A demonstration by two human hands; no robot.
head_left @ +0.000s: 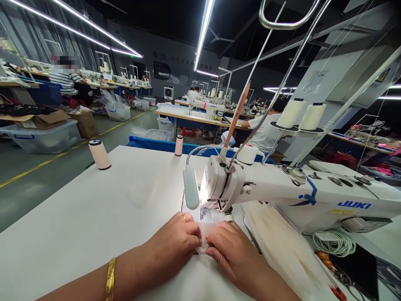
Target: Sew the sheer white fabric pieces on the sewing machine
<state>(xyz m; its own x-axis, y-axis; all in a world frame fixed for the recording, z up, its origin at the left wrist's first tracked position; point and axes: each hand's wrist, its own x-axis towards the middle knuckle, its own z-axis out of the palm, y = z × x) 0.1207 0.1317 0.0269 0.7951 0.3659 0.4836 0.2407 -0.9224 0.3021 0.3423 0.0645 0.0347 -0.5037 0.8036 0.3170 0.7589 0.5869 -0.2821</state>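
A white JUKI sewing machine (269, 184) stands on the white table, its lamp lighting the needle area. Just in front of the presser foot (203, 214) lies a small piece of thin, pale, sheer fabric (203, 240). My left hand (175, 242), with a ring and a gold bangle at the wrist, grips the fabric's left side with curled fingers. On its right side my right hand (233, 248) holds the fabric, fingers bent and thumb pressed in. Both hands are close together, a narrow strip of fabric showing between them.
Two pale thread spools (100, 155) (178, 146) stand on the white table (125, 200). Right of my hands are a heap of light fabric (278, 242), coiled cord (334, 243) and a black flat object (357, 267). A grey lamp (191, 188) hangs left of the machine head. People sit farther back.
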